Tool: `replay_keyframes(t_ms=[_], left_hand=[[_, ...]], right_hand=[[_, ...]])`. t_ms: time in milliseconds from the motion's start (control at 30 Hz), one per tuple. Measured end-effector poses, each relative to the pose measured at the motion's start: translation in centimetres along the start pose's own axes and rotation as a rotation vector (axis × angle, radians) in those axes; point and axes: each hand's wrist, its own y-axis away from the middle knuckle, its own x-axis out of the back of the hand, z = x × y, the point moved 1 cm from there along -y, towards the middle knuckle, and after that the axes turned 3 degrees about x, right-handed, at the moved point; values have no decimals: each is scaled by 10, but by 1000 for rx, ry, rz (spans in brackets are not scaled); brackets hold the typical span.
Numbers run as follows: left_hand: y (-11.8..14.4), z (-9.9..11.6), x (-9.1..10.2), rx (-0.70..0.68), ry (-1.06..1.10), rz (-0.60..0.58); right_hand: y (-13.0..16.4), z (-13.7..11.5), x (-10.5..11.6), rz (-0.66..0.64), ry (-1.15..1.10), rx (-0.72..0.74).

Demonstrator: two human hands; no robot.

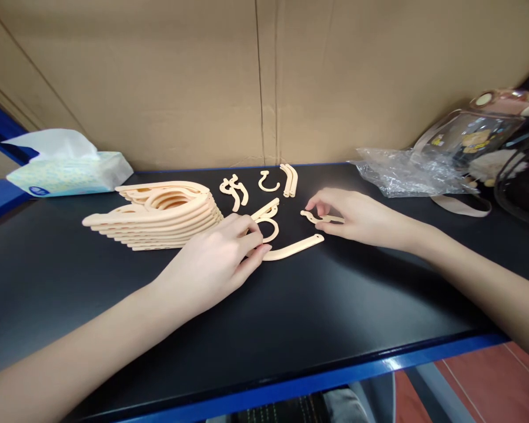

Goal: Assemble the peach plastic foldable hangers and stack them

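Note:
My left hand is closed, with thumb and fingertips pinching the near end of a curved beige plastic hanger arm. Just behind those fingers lies a beige hanger part with a ring and a straight bar, partly covered by the hand. To the right, my right hand is closed on a small wavy beige hanger piece; its far end is hidden by the fingers. A stack of folded beige hangers stands left of my left hand.
Behind the hands lie several small beige hook pieces, a single hook and short curved arms. A tissue box is at the back left. Clear plastic wrapping and a transparent bag occupy the right. Cardboard walls the back.

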Motion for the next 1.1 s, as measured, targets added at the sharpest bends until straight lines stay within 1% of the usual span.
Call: replay_keyframes(t_ms=[100, 167, 367, 500, 633, 800, 933, 1100], left_hand=[[0, 2, 0, -46, -76, 37], [1, 5, -1, -69, -68, 50], [1, 10, -13, -76, 102, -28], [-1, 7, -19, 4, 193, -77], [-2, 5, -19, 67, 325, -132], [-2, 3, -17, 164, 475, -118], [0, 2, -16, 190, 502, -109], [0, 2, -16, 206, 521, -104]], right_hand=[[0, 1, 1, 49, 68, -81], [-1, 1, -1, 76, 64, -98], [-3, -5, -7, 158, -132, -83], [-3, -12, -5, 192, -230, -92], [-1, -16, 0, 153, -220, -119], [0, -14, 3, 99, -164, -62], [1, -13, 4, -6, -155, -22], [2, -15, 3, -76, -215, 3]])
